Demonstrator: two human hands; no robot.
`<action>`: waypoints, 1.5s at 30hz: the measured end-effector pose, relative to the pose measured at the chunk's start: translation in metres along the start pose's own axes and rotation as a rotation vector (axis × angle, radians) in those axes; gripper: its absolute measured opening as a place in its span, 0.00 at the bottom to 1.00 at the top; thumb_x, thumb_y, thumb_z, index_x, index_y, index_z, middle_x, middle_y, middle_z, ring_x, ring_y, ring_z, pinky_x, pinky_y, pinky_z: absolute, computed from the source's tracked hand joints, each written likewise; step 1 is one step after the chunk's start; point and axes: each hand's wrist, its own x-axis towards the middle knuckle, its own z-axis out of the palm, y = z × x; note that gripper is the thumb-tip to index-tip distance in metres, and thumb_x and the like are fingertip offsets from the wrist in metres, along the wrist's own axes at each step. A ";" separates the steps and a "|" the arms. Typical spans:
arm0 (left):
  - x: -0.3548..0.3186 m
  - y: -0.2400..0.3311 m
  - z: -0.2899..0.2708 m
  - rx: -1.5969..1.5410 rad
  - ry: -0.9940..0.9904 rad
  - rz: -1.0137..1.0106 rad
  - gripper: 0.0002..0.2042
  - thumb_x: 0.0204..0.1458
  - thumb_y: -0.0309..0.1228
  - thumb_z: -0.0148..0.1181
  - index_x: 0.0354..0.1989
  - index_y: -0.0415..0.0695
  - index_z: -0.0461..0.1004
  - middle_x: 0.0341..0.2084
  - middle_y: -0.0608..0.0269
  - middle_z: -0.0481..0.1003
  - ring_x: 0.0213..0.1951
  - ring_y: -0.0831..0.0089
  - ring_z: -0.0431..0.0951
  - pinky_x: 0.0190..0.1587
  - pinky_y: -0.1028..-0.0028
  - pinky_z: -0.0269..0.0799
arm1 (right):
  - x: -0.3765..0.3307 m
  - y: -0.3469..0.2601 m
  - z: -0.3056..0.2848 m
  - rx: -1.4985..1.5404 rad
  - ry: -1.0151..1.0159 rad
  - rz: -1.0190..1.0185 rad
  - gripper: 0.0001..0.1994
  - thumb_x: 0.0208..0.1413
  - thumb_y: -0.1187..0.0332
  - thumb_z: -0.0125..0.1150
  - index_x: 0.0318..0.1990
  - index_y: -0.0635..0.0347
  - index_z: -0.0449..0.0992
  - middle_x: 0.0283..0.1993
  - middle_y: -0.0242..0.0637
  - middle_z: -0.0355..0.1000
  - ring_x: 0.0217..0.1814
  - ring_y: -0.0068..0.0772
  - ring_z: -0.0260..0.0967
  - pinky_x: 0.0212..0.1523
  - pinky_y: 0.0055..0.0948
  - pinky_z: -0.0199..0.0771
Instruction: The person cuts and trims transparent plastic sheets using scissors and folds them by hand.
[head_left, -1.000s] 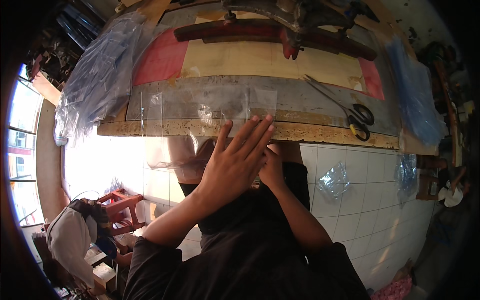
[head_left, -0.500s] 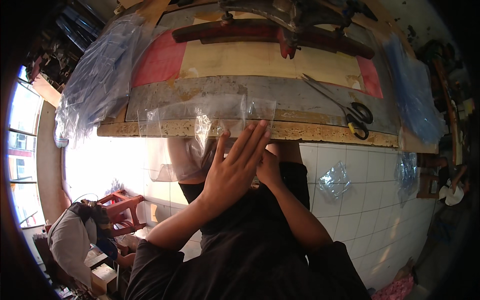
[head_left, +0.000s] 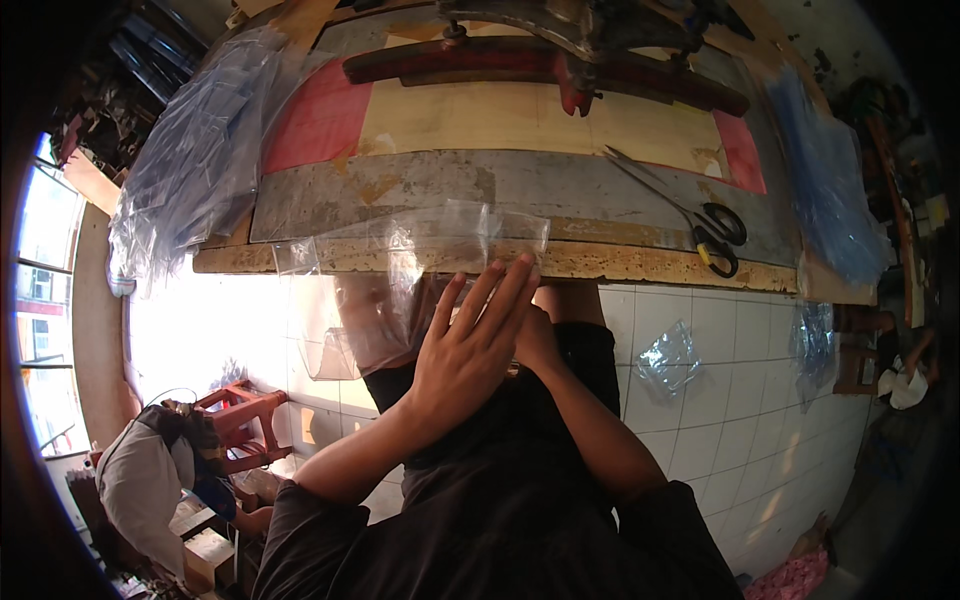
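Observation:
A clear plastic sheet or bag drapes over the table's worn front edge and hangs down over my legs. My left hand lies against its right part, palm down, with the fingers stretched out and pointing away from me. Behind it and partly covered is my right hand, whose fingers are hidden, so what they hold cannot be made out. Black-handled scissors with yellow on the grip rest open on the grey tabletop to the right.
A red and dark metal bar spans the far side above yellow and pink sheeting. Clear plastic is piled at left and right. A red stool and another person are at lower left.
Both hands have slid slightly toward me. The plastic's far edge has come down with them, and its hanging part sags lower in front of my legs.

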 end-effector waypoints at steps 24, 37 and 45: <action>0.073 -0.038 -0.020 -0.069 -0.116 0.013 0.30 0.66 0.41 0.45 0.73 0.38 0.54 0.73 0.42 0.51 0.75 0.45 0.50 0.74 0.46 0.46 | -0.030 -0.023 -0.031 0.654 0.020 0.035 0.10 0.71 0.67 0.54 0.40 0.66 0.75 0.29 0.32 0.76 0.22 0.15 0.65 0.24 0.20 0.67; 0.111 -0.060 0.015 0.090 -0.006 -0.053 0.31 0.69 0.47 0.41 0.71 0.34 0.55 0.72 0.32 0.51 0.74 0.40 0.48 0.73 0.42 0.45 | -0.042 -0.037 -0.053 0.708 0.112 -0.066 0.11 0.72 0.66 0.52 0.37 0.62 0.72 0.27 0.31 0.71 0.21 0.14 0.63 0.25 0.19 0.66; 0.134 -0.069 0.003 -0.014 0.063 -0.103 0.29 0.63 0.48 0.55 0.62 0.34 0.66 0.58 0.39 0.66 0.61 0.45 0.66 0.64 0.50 0.60 | -0.038 -0.032 -0.059 0.743 0.150 -0.102 0.11 0.72 0.65 0.52 0.37 0.62 0.72 0.26 0.30 0.70 0.22 0.14 0.63 0.25 0.19 0.65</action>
